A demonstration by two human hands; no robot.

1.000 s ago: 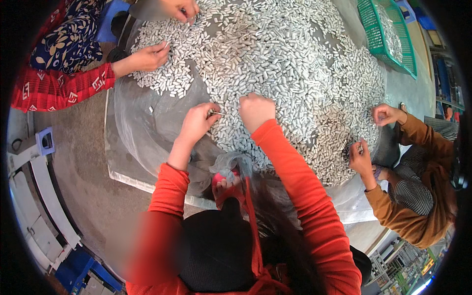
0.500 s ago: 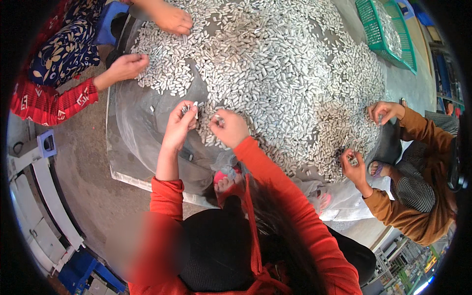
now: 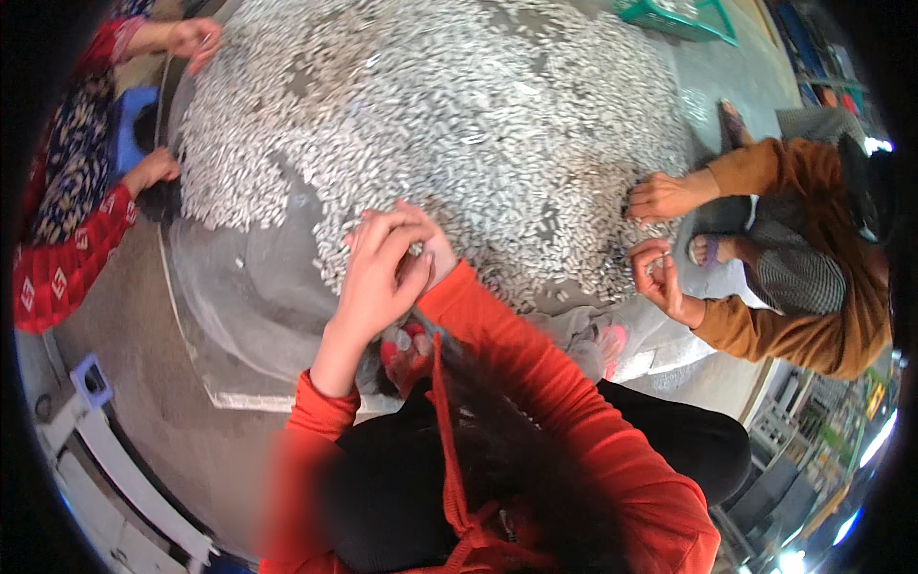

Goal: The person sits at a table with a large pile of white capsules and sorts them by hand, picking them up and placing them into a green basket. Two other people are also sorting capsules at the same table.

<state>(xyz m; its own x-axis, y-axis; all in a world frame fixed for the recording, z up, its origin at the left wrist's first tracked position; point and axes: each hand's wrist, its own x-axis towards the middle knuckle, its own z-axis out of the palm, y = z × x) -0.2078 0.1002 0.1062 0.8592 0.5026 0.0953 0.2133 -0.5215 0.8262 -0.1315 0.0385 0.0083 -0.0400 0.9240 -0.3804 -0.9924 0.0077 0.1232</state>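
Observation:
My left hand (image 3: 378, 273) is curled over the near edge of a wide heap of small silver-grey cylindrical pieces (image 3: 459, 124). A bit of silvery grey shows between its thumb and fingers. Partly behind it is my right hand (image 3: 435, 251), the two touching or nearly so. Most of the right hand's fingers are hidden, so I cannot tell what they hold. Motion smears the heap, and single pieces are hard to make out.
The heap lies on a grey plastic sheet (image 3: 277, 306). At the left a co-worker in a red patterned sleeve (image 3: 72, 258) has both hands by the heap. Another in brown sleeves (image 3: 765, 330) works at its right edge. A green basket (image 3: 681, 21) stands at the far right.
My hands have come together, the left crossing over in front of the right. The whole view has shifted, and the left co-worker's hands have drawn back toward the heap's edge.

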